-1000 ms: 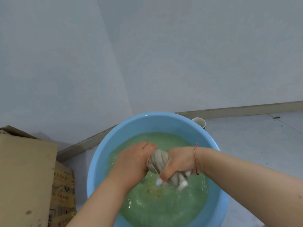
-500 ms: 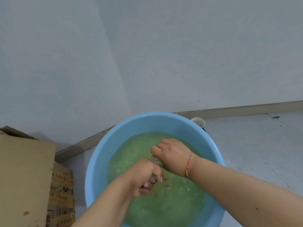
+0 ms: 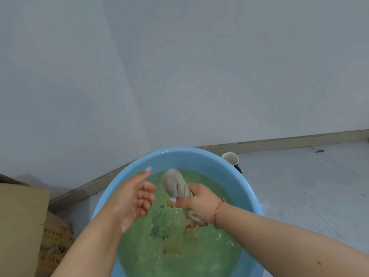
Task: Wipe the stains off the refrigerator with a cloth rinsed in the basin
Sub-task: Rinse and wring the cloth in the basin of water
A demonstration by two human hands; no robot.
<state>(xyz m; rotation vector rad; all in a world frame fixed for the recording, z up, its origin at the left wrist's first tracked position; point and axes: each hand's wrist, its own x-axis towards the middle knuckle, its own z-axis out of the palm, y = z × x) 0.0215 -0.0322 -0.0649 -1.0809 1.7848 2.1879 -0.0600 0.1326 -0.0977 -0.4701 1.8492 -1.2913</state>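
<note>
Head view shows the right hand (image 3: 196,204) clenched round a twisted grey cloth (image 3: 176,185), lifted clear above the murky green water in the blue basin (image 3: 247,188), at about 12 o'clock from the basin's centre. At 9 o'clock from the cloth, the left hand (image 3: 132,200) hovers with its fingers loose, grasping nothing. Rinsing looks about finished and the wringing appears close to complete. Wiping is left entirely: no refrigerator is in view, so the cloth must yet be carried to it. A paper cup (image 3: 230,157) stands at 1 o'clock behind the basin.
</note>
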